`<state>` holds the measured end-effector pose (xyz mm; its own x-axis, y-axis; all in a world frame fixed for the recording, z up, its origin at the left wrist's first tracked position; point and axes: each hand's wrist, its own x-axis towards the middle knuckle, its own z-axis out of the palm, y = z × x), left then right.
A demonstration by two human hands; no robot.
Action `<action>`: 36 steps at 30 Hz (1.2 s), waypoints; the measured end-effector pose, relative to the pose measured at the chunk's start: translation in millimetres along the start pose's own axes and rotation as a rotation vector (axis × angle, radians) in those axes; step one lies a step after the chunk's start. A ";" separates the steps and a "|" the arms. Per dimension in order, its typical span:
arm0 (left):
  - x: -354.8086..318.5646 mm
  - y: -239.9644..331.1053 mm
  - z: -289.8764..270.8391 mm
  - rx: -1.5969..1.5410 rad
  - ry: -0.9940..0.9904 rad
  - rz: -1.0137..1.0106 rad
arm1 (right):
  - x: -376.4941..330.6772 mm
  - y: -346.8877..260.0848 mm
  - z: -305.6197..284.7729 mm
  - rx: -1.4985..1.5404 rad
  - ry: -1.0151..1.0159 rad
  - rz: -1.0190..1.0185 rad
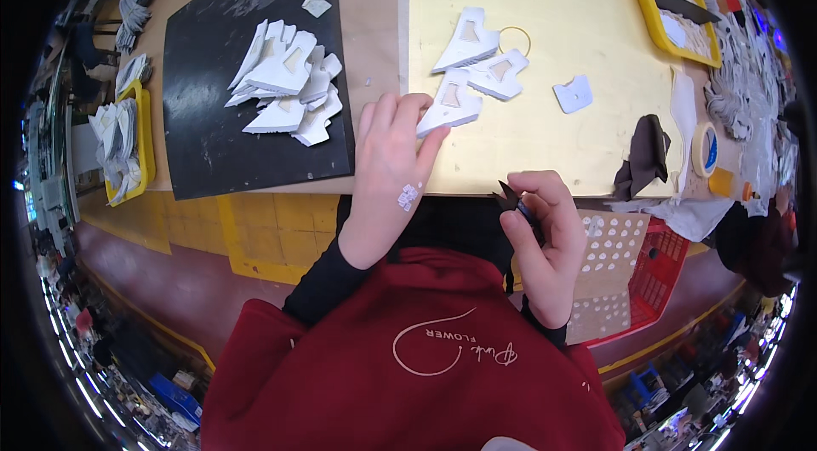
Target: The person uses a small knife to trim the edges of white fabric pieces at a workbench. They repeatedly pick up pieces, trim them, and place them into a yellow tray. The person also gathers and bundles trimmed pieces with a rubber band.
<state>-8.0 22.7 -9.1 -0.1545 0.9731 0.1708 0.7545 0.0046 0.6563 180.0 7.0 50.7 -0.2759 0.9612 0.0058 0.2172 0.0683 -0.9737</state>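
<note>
My left hand (387, 153) pinches the left edge of a white cut piece (452, 102) with a beige patch, between thumb and fingers. Small white bits (408, 197) cling to the back of that hand. My right hand (551, 234), near the table's front edge, holds small black thread snips (512, 196), their blades apart and pointing toward the white piece. Just beyond the held piece lie two similar white pieces (500, 72), overlapping on the yellow sheet (545, 145). A heap of more such pieces (285, 81) rests on the black board (200, 136) to the left.
A yellow ring (516, 28) touches the loose pieces; a small white piece (574, 94) lies further right. Dark brown cloth (644, 156) and a tape roll (704, 149) sit at right. Yellow trays (711, 47) flank the table. Below right stands a red basket (668, 268) with cardboard.
</note>
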 end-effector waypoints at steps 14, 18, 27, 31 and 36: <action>-1.2 12.7 -39.9 -0.384 -0.128 0.126 | 15.7 23.1 19.9 0.223 -0.117 -0.053; 1.7 8.4 -36.6 -0.457 -0.139 0.217 | 16.4 14.2 20.0 0.161 -0.040 -0.109; -5.0 7.6 -35.1 -0.732 -0.188 0.034 | 15.2 6.2 17.9 -0.118 0.020 -0.114; -3.8 10.7 -37.8 -0.700 -0.179 0.050 | 15.9 5.0 20.4 -0.134 0.017 -0.126; -3.4 11.3 -36.9 -0.705 -0.171 0.066 | 16.9 6.4 21.2 -0.127 0.026 -0.152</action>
<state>-22.5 11.0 24.8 0.0229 0.9888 0.1473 0.1592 -0.1491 0.9759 156.9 18.0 39.8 -0.2904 0.9437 0.1586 0.2914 0.2451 -0.9247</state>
